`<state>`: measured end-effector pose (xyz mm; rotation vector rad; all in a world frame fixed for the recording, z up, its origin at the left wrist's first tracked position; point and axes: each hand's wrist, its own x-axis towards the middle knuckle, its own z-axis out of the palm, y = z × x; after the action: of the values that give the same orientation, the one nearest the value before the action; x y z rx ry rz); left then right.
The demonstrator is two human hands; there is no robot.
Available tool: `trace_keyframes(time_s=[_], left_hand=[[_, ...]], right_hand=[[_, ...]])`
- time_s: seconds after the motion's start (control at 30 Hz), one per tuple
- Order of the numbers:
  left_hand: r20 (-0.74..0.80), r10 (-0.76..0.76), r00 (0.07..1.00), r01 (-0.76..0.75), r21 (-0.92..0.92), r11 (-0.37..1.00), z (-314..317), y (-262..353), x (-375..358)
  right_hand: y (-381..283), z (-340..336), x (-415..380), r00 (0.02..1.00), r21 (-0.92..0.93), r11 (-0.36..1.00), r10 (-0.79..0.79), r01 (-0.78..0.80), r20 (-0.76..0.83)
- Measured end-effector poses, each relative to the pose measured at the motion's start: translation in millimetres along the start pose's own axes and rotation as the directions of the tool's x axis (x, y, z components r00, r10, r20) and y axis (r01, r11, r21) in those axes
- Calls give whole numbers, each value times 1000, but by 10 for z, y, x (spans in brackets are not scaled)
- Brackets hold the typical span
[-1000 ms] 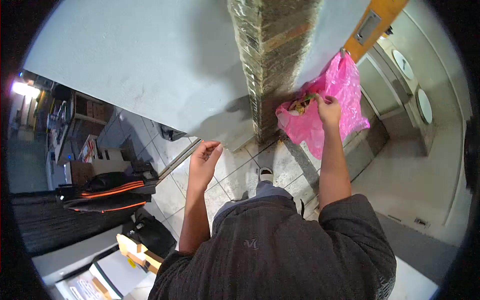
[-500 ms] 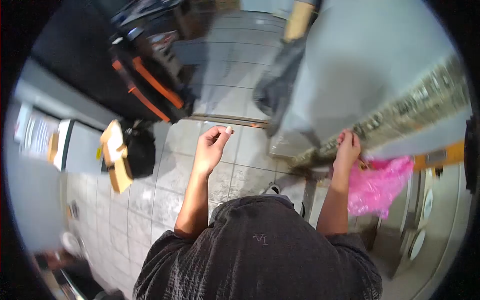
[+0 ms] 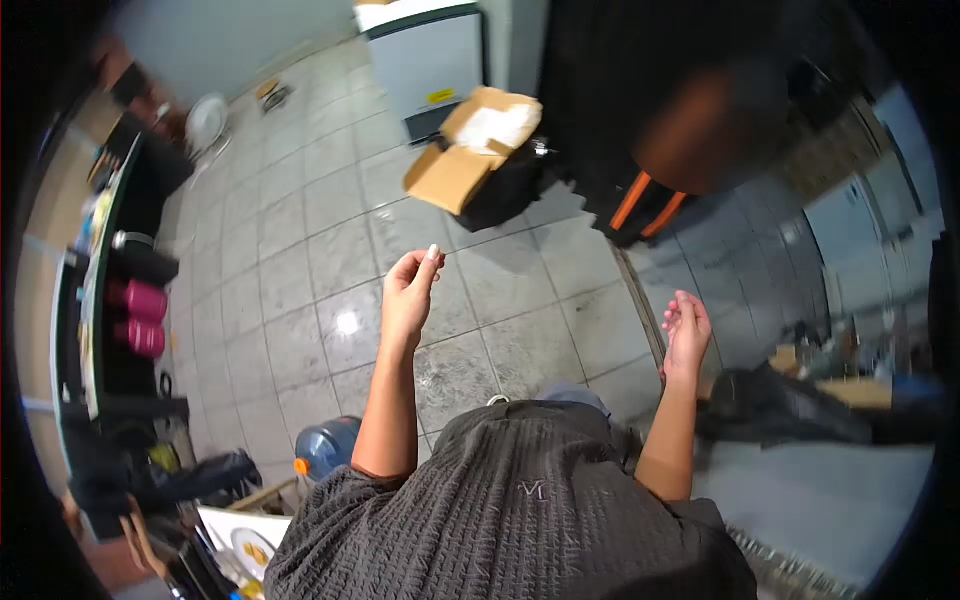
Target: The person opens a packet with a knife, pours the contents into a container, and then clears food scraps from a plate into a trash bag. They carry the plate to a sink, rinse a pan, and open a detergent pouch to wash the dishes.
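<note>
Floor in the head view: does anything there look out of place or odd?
An open cardboard box sits tilted on a dark bag, flaps hanging open. A blue water jug lies on the tiled floor. Both hands, left and right, hold nothing.

– what sort of place is this?
– a shop's back room or small eatery: grey tiled floor point(image 3: 300, 260), open cardboard box point(image 3: 470, 150), big water jug point(image 3: 325, 450), pink flasks point(image 3: 140, 315) on a long bench point(image 3: 95, 300).
</note>
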<state>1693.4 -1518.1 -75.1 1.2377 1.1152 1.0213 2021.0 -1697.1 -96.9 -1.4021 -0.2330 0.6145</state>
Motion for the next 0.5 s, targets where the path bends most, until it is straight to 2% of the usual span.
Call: trace_keyframes(time_s=[0.03,0.1,0.37,0.43,0.5], left_hand=[[-77,-25,997,24,-6,1000,-175,-51,48],[-186,-75,980,69,-38,997,-468,-125,177],[-532,-120,838,115,-43,992,-1261,-209,1029],[-604,-116,788,117,-37,992,-1401,-124,1312],[-676,-106,729,108,-39,993,-1516,30,1599]], right_hand=[[55,244,80,999,-19,1000,16,-16,46],[137,769,219,963,-31,999,47,-40,264],[424,2630,999,808,-54,953,283,-299,517],[363,3096,1285,631,6,958,184,-287,754],[190,3577,1489,582,-6,962,171,-275,795]])
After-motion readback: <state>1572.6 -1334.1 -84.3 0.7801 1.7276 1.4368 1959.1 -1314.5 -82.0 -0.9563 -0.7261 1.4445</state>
